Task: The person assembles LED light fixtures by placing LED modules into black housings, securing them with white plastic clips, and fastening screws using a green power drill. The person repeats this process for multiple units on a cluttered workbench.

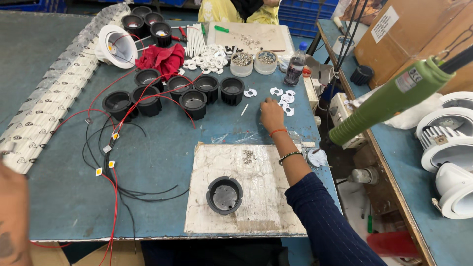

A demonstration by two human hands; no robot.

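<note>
White plastic ring pieces [285, 98] lie scattered under the right hand [271, 114], its fingers curled over them.

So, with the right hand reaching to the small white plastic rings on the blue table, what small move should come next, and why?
Probably pinch one small white plastic ring. The right hand rests at that scattered group with nothing visibly held, while the black round finned housing on the worn white board sits open and waiting.
</note>
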